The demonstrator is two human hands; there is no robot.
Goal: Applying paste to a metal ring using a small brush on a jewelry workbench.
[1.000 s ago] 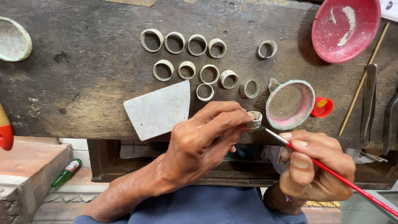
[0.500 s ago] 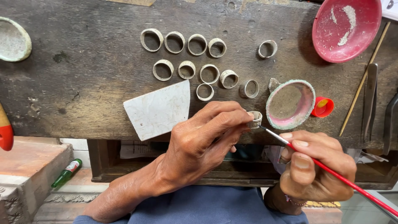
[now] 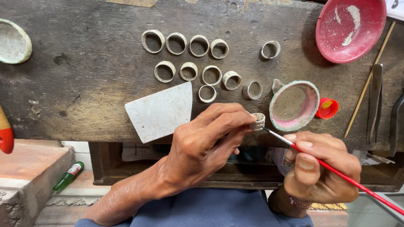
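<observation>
Pinching one ring [image 3: 258,121] in your left hand [image 3: 210,145]; your right hand [image 3: 322,172], at four o'clock, gripped brush [image 3: 336,171], tip touching ring.

One head-worn view — looking steeply down, close over the workbench [image 3: 84,92] edge.

Red-handled brush [image 3: 336,170]; pale grey rings [image 3: 189,46]; dark brown worn surface [image 3: 84,84]; red bowl [image 3: 349,25] far right, white-dusted; white tile [image 3: 160,111]; green bottle [image 3: 67,176].
</observation>
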